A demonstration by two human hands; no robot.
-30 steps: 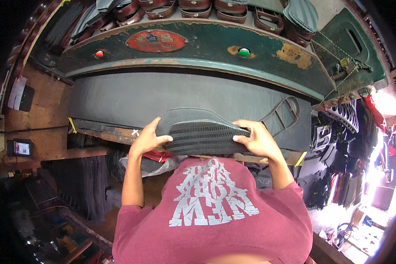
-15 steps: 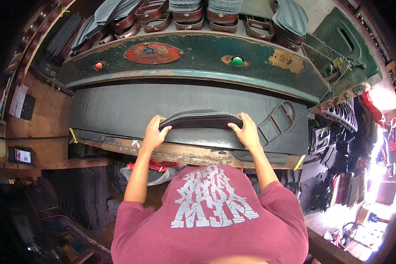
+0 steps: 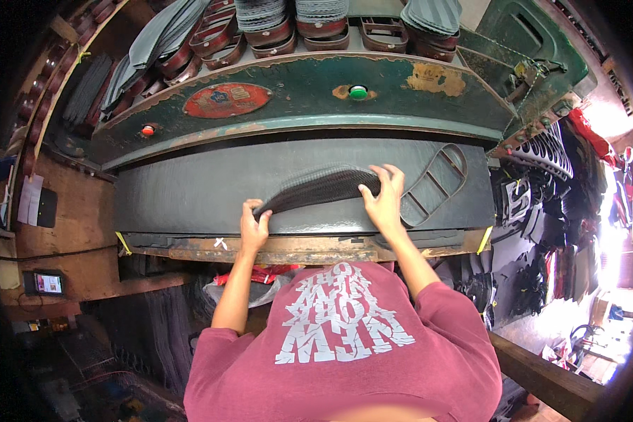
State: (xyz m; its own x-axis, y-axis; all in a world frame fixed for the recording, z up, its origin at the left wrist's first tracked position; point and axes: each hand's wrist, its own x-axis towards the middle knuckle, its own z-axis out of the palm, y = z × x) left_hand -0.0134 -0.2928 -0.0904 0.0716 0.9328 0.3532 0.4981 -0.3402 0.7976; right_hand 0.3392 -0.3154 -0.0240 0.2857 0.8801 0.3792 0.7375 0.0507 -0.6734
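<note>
A stack of thin, dark grey shoe soles stands on edge above a black cutting board, its layered edges facing me. My left hand pinches the left end, thumb on the near side. At the right end, which is held higher, my right hand has the stack between thumb and fingers. Just right of that hand, a sole-shaped cutting die with cross bars lies on the board.
Behind the board runs a green machine beam with a red button and a green button. More dies and grey sole stacks sit on top. A phone lies at the left; dark sheet scraps hang at the right.
The stack has tilted, its right end rising and its left end dropping. My left hand has moved lower and my right hand higher. The whole view has shifted slightly.
</note>
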